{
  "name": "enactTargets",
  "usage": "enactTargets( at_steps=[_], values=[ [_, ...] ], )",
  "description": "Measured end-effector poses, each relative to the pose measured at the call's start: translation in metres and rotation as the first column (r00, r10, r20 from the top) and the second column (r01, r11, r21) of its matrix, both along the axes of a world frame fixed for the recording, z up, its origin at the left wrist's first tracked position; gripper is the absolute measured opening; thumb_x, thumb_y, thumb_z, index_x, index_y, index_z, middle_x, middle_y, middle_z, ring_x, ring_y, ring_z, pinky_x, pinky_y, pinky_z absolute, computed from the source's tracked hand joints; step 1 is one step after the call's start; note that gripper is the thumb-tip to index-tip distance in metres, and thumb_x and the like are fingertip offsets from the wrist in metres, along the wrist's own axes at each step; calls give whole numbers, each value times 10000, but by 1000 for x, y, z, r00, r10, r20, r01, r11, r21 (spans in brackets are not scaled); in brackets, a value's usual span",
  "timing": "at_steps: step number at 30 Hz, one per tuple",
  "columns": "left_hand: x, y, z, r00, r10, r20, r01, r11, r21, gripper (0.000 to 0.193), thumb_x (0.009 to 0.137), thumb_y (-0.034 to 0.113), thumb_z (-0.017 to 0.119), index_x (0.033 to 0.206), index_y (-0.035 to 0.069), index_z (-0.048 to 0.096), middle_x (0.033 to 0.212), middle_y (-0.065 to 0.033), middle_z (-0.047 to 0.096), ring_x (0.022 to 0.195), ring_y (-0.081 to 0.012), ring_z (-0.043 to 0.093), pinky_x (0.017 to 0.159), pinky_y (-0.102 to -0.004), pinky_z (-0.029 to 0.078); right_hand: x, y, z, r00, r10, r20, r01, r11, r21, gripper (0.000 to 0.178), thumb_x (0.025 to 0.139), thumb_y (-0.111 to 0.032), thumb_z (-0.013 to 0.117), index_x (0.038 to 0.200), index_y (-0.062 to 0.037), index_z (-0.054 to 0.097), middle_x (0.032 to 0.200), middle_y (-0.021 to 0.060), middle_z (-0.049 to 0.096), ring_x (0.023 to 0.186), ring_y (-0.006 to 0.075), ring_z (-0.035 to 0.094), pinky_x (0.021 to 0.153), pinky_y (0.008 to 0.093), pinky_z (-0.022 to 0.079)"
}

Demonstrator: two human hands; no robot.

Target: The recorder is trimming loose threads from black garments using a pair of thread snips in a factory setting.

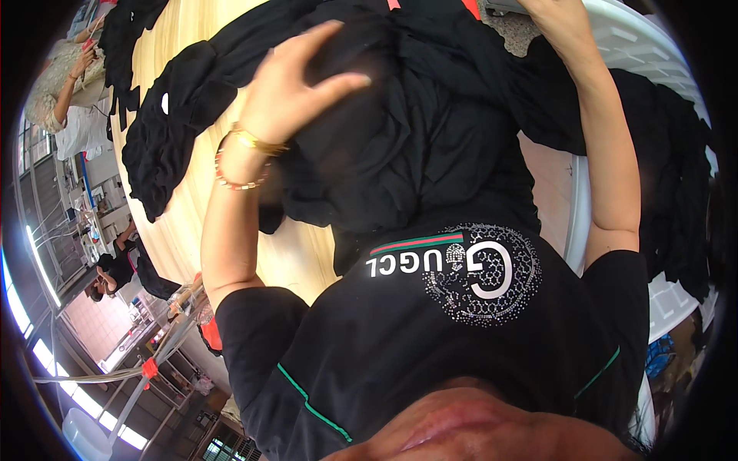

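Observation:
A bunched black garment (pixel 415 131) is held up in front of my chest, over a pale wooden table (pixel 173 230). My left hand (pixel 296 84), with a gold and a beaded bracelet at the wrist, curls over the garment's left side, fingers spread across the folds. My right hand (pixel 557 23) reaches to the top edge of the view at the garment's upper right corner. Its fingers are cut off by the frame, so its grip is hidden. My own black shirt with a sparkly emblem (pixel 477 276) fills the lower middle.
More black garments (pixel 154 146) lie heaped on the table at the left. A white plastic crate (pixel 634 46) stands at the right with black cloth (pixel 676 169) draped over it. Other people (pixel 61 84) work at the far left, and another person (pixel 111 269) sits lower left.

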State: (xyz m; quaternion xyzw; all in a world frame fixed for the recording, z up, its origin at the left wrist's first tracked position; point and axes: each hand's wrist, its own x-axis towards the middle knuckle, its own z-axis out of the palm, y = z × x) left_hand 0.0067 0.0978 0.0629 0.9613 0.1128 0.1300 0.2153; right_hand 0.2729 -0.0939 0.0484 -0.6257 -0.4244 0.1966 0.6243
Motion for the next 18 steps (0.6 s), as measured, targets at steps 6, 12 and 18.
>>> enactTargets(
  at_steps=[6, 12, 18],
  values=[
    [12, 16, -2, 977, 201, 70, -183, 962, -201, 194, 902, 117, 678, 1085, 54, 694, 889, -67, 699, 810, -185, 669, 728, -299, 523, -10, -2, 15, 997, 7, -82, -9, 1000, -21, 232, 931, -82, 675, 1141, 14, 644, 905, -16, 656, 756, 28, 563, 667, 174, 452],
    [-1, 15, 111, 694, 569, 441, -38, 641, -767, 298, 998, 24, 440, 1238, -44, 603, 1136, -134, 681, 979, -198, 672, 930, -293, 519, -7, -6, 14, 921, 186, -342, -197, 980, 4, 284, 909, -62, 702, 1167, 35, 631, 957, 20, 673, 817, 69, 618, 741, 196, 495],
    [-55, 50, 178, 766, 295, 571, 346, 560, -753, 255, 978, 51, 499, 1173, -78, 601, 1113, -135, 689, 956, -214, 684, 860, -291, 570, -14, -7, 17, 870, 324, -371, -290, 946, 146, 323, 879, -46, 731, 1169, 51, 624, 1014, 42, 669, 875, 79, 606, 813, 219, 490]
  ],
)
